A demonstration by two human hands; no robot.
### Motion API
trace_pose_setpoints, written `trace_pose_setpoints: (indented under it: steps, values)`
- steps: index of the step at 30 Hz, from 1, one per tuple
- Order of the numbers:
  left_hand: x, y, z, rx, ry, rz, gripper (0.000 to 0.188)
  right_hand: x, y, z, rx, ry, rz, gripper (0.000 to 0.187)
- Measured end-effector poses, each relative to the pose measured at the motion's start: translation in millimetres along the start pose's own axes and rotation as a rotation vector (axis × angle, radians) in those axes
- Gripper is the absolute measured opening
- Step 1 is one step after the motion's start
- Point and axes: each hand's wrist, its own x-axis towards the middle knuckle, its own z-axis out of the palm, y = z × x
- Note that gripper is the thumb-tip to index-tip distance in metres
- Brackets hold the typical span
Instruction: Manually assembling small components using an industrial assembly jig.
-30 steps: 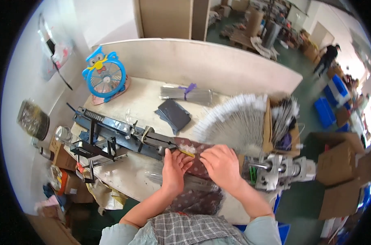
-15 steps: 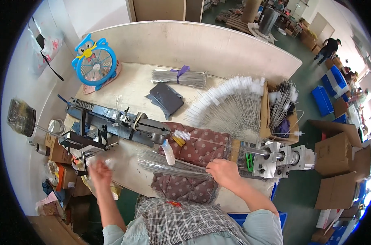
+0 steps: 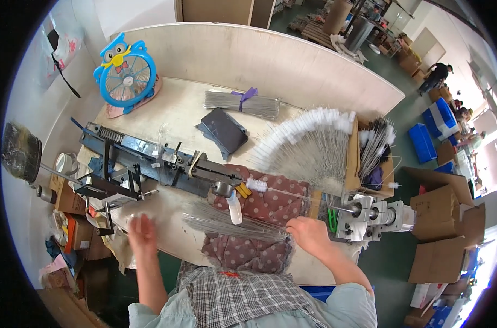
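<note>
My right hand [image 3: 308,234] is closed in a pinch at the right-hand ends of a loose bundle of thin metal wires [image 3: 232,223] on the bench. How many wires it grips is too small to tell. My left hand [image 3: 143,234] hovers at the bench's near left edge, below a black metal bracket [image 3: 114,188]; motion blurs its fingers. Beyond the wires, a white-bristled brush [image 3: 256,185] sits at the end of a long machine rail [image 3: 150,156], its twisted wire stem running right to a metal spindle [image 3: 363,208]. A whitish bottle-like piece [image 3: 234,210] hangs by the rail's end.
A brown dotted quilted cloth [image 3: 248,254] lies under the wires. Finished white brushes [image 3: 314,139] fan out beside a cardboard box [image 3: 353,156]. Farther back are a purple-tied wire bundle [image 3: 215,100], a dark pouch [image 3: 226,131] and a blue fan [image 3: 127,79]. Cartons [image 3: 437,210] stand at right.
My left hand has moved slightly right and lower. My right hand stays at the wire ends. The whole view has shifted a little.
</note>
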Motion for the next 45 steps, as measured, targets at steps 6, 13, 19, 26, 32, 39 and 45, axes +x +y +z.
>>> trace_pose_setpoints:
  steps: [6, 13, 19, 26, 32, 39, 45]
  values:
    - [-137.3, -81.4, 116.4, 0.377, -0.641, -0.31, 0.039, -5.9, 3.9, 2.0, 0.015, 0.041, -0.05, 0.013]
    - [-208.7, -114.8, 181.7, 0.359, -0.572, -0.573, 0.023, -5.5, 9.7, -2.6, -0.021, 0.145, -0.106, 0.007]
    - [-194.9, -34.1, 165.2, 0.116, -0.779, -0.749, 0.04, -20.9, -4.2, -15.5, -0.06, 0.081, 0.07, 0.009]
    - [-215.6, -54.1, 168.3, 0.887, -1.453, -0.589, 0.025, -55.6, 16.1, -122.3, -0.275, 0.605, 0.016, 0.013]
    - [-231.7, -172.0, 215.7, 1.318, -1.571, 0.792, 0.016, -14.1, 38.1, -107.8, 0.113, 0.726, -0.026, 0.018]
    - [-212.2, -205.2, 254.7, 1.459, -1.579, 1.415, 0.006, 18.0, 46.1, -77.9, 0.13, 0.675, 0.045, 0.016]
    - [-181.9, -218.5, 262.8, 1.446, -1.457, 1.66, 0.016, 17.0, 42.1, -92.9, 0.296, 0.336, 0.034, 0.016]
